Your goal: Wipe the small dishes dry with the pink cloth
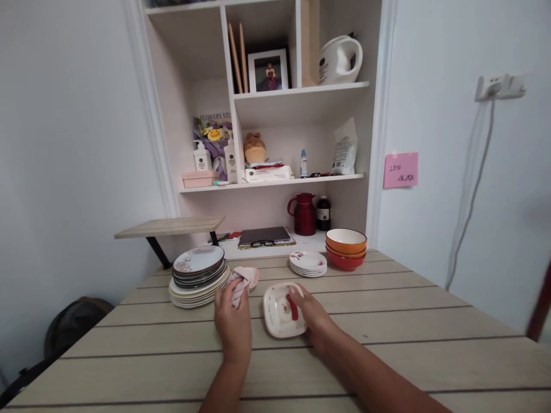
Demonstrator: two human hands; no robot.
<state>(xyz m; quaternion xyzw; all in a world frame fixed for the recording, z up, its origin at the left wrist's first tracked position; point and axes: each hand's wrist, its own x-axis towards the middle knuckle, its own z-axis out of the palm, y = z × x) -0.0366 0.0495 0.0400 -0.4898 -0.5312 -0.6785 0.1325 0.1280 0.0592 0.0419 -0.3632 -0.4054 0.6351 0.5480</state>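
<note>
A small square cream-coloured dish (275,321) with a red and patterned inside is tilted toward me over the table. My right hand (316,318) grips it at its right edge, thumb inside the rim. Just left of it, my left hand (233,315) is closed round a crumpled pale pink cloth (240,285), which is apart from the dish. Behind the cloth lies a small pink-rimmed dish (253,276), partly hidden by the cloth and hand.
A stack of plates (198,261) stands left of my left hand. Farther back are small white plates (308,261) and orange and red bowls (346,244). A raised wooden stand (172,227) is at the back left, below a shelf unit (301,94).
</note>
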